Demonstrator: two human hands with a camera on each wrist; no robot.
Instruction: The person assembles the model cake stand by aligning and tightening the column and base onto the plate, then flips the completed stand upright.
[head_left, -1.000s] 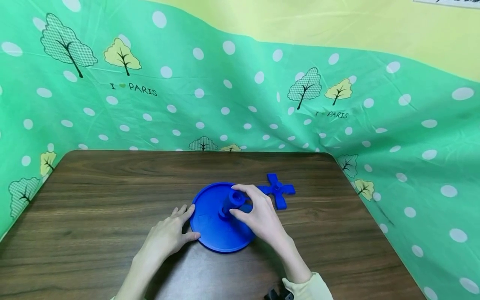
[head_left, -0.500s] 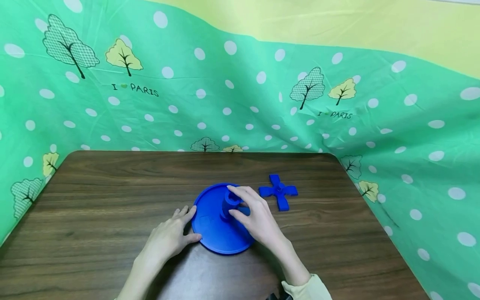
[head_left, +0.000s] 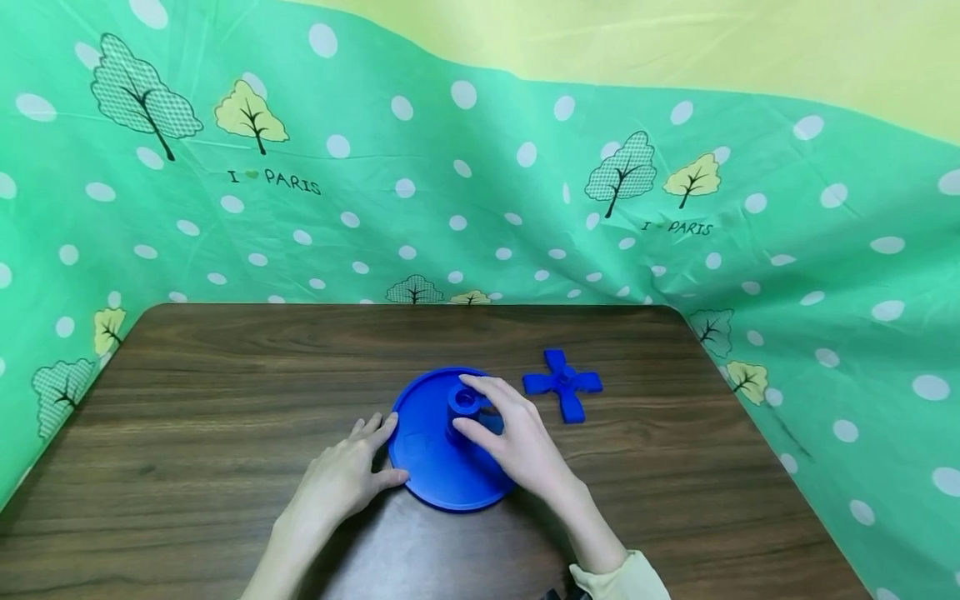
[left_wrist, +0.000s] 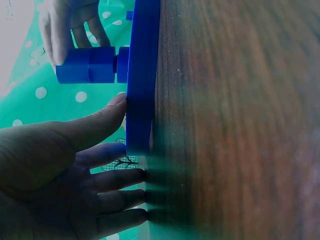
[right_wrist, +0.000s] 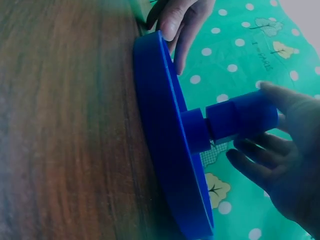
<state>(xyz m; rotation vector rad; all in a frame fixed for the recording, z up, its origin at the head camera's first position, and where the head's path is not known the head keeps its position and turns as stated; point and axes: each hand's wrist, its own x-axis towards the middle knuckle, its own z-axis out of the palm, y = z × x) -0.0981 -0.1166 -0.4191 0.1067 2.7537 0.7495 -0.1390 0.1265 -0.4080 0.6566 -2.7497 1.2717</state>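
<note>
A round blue disc (head_left: 427, 475) with a raised rim lies flat on the table. My left hand (head_left: 341, 471) rests at its left edge, thumb and forefinger touching the rim, fingers fairly straight. Above the disc's middle, my right hand (head_left: 521, 437) pinches a hollow blue cylinder (head_left: 464, 408) between thumb and fingers. Both wrist views show a short hub (right_wrist: 196, 131) on the disc. A narrower neck sits between that hub and the cylinder, leaving a small gap. Part of the disc's right side is hidden behind the right hand.
A blue four-armed cross piece (head_left: 565, 382) lies on the wooden table (head_left: 225, 400), to the right behind the disc. Green polka-dotted cloth (head_left: 420, 167) hangs behind the table and along its sides.
The cylinder leaned to the right a second ago and now stands about upright, tipped leftward by the right hand. The left hand has stayed at the rim. The view has shifted slightly.
</note>
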